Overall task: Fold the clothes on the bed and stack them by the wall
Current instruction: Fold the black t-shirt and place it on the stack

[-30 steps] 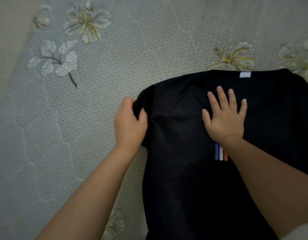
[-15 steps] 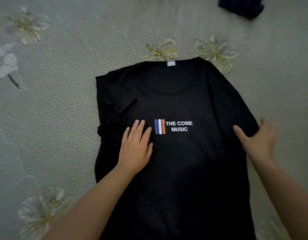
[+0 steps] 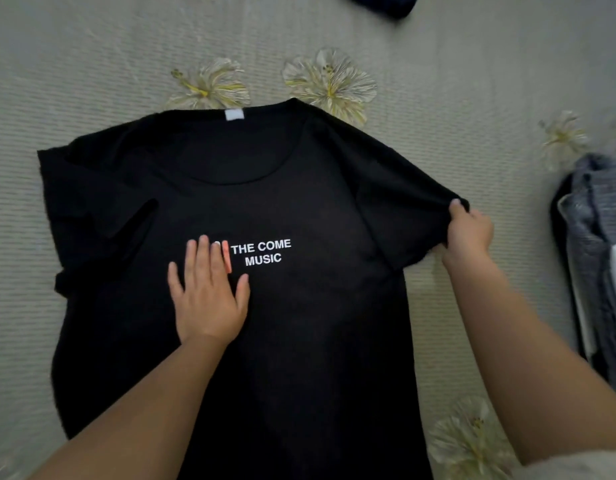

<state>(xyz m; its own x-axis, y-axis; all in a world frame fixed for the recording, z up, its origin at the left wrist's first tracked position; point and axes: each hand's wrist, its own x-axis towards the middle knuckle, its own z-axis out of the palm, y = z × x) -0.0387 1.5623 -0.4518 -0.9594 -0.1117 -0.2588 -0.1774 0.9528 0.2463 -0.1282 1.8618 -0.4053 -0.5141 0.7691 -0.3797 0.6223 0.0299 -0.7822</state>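
- While the black t-shirt (image 3: 299,323) lies front-up and mostly flat on the bed (image 3: 74,64), the head view has its collar pointing away from the person and its hem running off the bottom edge.
- The left hand (image 3: 209,299) is pressed flat on the chest with fingers straight and spread, covering part of the striped logo just beside the white "THE COME MUSIC" print (image 3: 261,252).
- The right hand (image 3: 467,233) is pinching the end of the shirt's right-side sleeve, fingers curled round the fabric and pulling it out sideways, a bit lifted off the sheet.
- The other sleeve looks rumpled and folded in on itself.
- There's a small white tag (image 3: 234,114) inside the collar.
- The sheet is pale with big printed flowers (image 3: 329,83).
- A grey-blue pile of clothes (image 3: 597,254) sits at the right edge, well apart from the shirt.
- A dark blue item (image 3: 386,3) peeks in at the top edge; can't tell what it is.
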